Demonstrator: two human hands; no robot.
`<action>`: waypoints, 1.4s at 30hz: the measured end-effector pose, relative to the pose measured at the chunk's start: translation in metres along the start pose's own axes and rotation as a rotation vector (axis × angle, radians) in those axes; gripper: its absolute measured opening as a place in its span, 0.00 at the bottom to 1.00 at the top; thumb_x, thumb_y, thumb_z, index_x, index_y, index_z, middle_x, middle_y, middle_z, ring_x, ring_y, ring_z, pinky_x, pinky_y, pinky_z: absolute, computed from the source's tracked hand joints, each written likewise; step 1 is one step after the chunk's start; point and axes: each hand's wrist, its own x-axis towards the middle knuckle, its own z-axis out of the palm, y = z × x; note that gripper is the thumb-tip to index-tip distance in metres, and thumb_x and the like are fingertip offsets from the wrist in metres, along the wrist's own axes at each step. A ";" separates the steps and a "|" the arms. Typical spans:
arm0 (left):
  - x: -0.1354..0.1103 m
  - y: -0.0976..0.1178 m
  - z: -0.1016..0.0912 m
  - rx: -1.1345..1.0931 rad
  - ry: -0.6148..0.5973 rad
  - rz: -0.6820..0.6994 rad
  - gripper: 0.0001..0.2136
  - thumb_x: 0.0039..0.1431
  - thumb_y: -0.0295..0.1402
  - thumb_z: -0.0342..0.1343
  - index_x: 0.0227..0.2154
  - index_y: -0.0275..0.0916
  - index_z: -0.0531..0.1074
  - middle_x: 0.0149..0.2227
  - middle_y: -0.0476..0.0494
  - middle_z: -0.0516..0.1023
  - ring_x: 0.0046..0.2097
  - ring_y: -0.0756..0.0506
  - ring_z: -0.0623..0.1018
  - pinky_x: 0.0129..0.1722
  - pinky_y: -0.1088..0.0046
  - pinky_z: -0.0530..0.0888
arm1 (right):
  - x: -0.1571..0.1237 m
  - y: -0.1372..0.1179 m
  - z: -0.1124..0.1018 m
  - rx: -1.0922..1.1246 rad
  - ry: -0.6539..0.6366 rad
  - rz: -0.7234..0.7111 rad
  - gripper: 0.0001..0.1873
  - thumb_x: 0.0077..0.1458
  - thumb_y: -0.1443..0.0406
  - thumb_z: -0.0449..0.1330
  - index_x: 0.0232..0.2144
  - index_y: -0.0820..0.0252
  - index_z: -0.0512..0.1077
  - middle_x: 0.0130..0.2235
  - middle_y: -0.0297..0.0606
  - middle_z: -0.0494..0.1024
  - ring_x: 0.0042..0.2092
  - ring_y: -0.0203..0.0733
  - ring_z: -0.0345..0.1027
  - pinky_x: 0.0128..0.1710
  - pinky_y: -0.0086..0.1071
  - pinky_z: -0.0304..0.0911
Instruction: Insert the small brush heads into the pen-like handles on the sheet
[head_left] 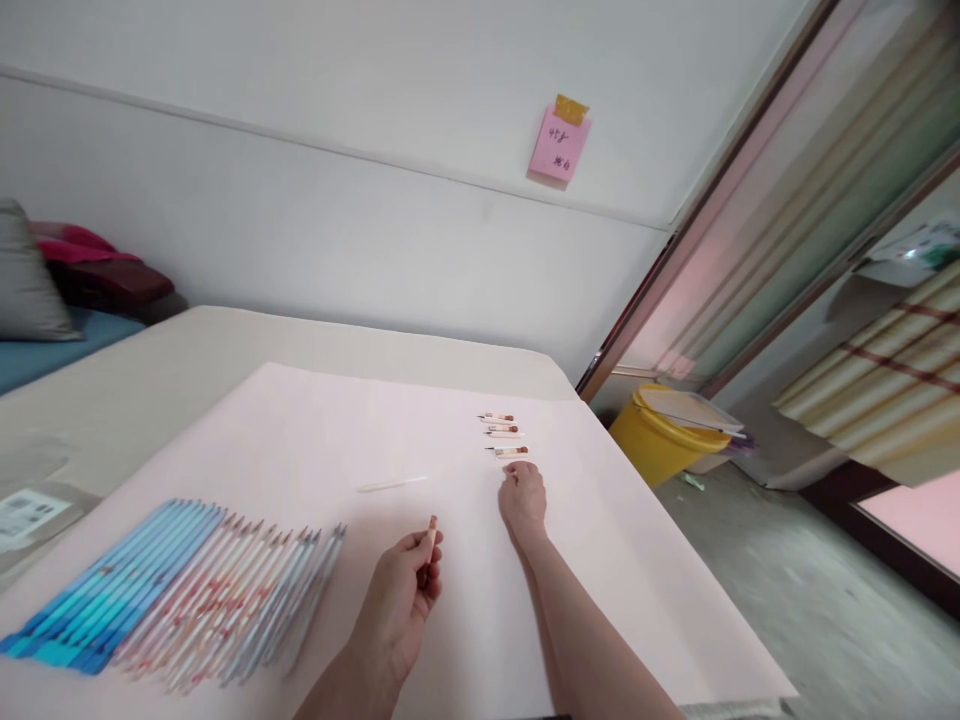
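Three short pens (502,432) lie one below another toward the right of the white sheet (637,570), dark tips facing left, and I judge that part of the row to be done. On my left, the blue pencils (126,572), the patterned pencils (206,592) and the grey pencils (292,577) lie side by side, so that group looks in order too. What seems left is the short brown-topped stick (433,528) in my left hand (411,585) and the thin clear stick (394,484), alone between the pencils and the row.

My left hand pinches the brown-topped stick nearly upright between thumb and fingers, its brown end poking up past them. My right arm reaches farther forward, the forearm slanting away from me, and my right hand (524,497) is just below the nearest short pen, knuckles up, fingers curled down. A pale bit (508,470) shows at those fingertips; I cannot tell whether I am gripping it or only touching it.
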 end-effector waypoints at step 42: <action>0.011 0.017 -0.005 -0.255 0.100 0.071 0.02 0.52 0.25 0.57 0.30 0.32 0.72 0.26 0.47 0.68 0.22 0.57 0.68 0.20 0.85 0.66 | 0.024 -0.131 0.026 0.237 -0.352 -0.170 0.07 0.45 0.72 0.55 0.23 0.61 0.72 0.29 0.42 0.74 0.34 0.41 0.65 0.34 0.32 0.53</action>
